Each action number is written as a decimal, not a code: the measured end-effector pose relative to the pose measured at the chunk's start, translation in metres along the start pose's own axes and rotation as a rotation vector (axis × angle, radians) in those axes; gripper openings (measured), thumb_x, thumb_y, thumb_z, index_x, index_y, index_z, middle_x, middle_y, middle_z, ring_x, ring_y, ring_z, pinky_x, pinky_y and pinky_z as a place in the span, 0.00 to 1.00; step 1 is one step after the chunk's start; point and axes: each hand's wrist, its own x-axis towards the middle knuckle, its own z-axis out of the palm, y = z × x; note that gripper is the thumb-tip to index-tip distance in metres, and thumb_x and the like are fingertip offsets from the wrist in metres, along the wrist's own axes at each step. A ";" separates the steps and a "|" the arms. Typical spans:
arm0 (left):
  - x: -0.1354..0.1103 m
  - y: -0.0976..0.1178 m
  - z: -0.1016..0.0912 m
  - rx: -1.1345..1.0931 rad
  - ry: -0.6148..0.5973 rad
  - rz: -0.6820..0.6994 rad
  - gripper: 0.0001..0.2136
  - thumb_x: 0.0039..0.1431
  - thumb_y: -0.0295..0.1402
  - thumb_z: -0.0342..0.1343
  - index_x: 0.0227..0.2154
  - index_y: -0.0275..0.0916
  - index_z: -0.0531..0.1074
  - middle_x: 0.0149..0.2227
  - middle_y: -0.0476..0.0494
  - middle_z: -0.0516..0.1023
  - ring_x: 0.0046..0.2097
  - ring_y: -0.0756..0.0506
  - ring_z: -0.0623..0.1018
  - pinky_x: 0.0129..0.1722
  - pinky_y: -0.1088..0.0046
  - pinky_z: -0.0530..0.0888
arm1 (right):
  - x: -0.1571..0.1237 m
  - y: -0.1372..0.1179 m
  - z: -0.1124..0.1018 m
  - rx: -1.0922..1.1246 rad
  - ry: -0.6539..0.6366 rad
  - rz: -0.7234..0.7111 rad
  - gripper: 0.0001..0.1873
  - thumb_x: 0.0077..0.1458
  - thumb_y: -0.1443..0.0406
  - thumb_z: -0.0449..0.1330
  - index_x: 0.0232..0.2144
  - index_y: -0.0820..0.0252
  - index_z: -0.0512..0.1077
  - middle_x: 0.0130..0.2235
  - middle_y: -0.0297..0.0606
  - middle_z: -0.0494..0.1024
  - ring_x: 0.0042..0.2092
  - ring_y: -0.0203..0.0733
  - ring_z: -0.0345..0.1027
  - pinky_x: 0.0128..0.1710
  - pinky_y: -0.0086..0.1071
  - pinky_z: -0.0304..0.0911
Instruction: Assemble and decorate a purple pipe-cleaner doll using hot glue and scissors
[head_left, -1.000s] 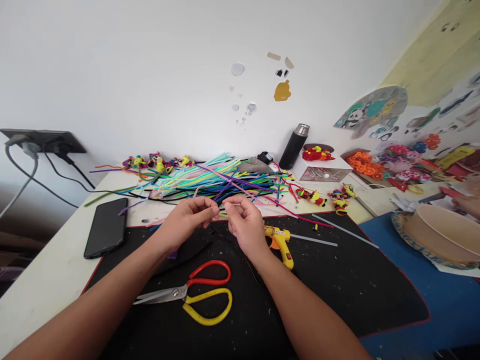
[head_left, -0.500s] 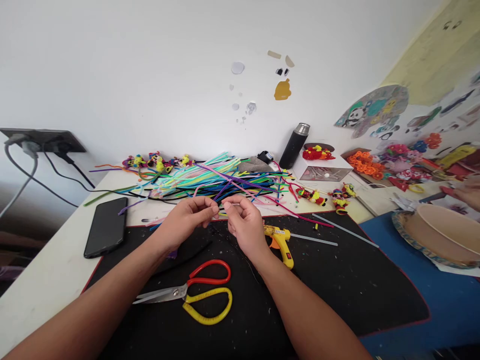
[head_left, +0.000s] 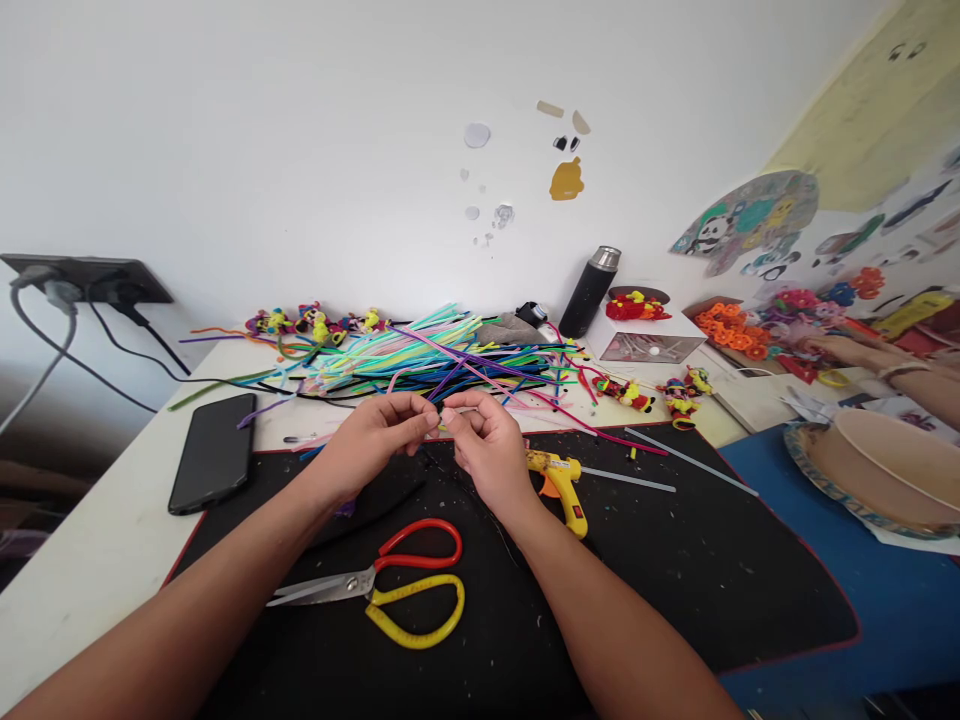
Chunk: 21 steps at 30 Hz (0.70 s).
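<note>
My left hand [head_left: 392, 430] and my right hand [head_left: 484, 440] meet fingertip to fingertip over the back edge of the black mat [head_left: 645, 570]. Each is closed in a pinch. Something small and dark shows between the fingertips, too small to name. Behind them lies a heap of many-coloured pipe cleaners [head_left: 442, 360]. Just right of my right hand rests a yellow glue gun [head_left: 559, 480] with a clear glue stick in its back. Scissors [head_left: 375, 585] with one red and one yellow handle lie below my hands, blades pointing left.
A phone [head_left: 214, 453] lies at the left. Small pipe-cleaner figures [head_left: 681, 395] stand along the back. A black flask [head_left: 591, 292] leans beside a white box [head_left: 645, 338]. Far right, another person's arm [head_left: 885, 360] reaches over craft pieces, behind a round bowl [head_left: 900, 460].
My fingertips have come closer together, and a small dark bit now shows between them. At the far right, the other person's arm has reached further left.
</note>
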 end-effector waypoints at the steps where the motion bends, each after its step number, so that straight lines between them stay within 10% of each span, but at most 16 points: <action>1: 0.000 0.000 0.000 0.001 -0.001 -0.001 0.17 0.55 0.50 0.66 0.29 0.39 0.76 0.26 0.52 0.71 0.27 0.50 0.66 0.29 0.73 0.63 | 0.000 0.000 0.000 -0.005 0.001 -0.001 0.18 0.57 0.52 0.71 0.40 0.57 0.74 0.18 0.19 0.61 0.17 0.28 0.48 0.17 0.26 0.45; 21: -0.001 -0.002 0.000 0.007 -0.006 -0.015 0.17 0.56 0.50 0.65 0.29 0.40 0.76 0.25 0.52 0.70 0.27 0.50 0.65 0.29 0.73 0.61 | -0.001 -0.001 0.000 -0.073 0.016 -0.013 0.13 0.57 0.57 0.68 0.38 0.57 0.73 0.18 0.19 0.58 0.18 0.29 0.48 0.18 0.27 0.44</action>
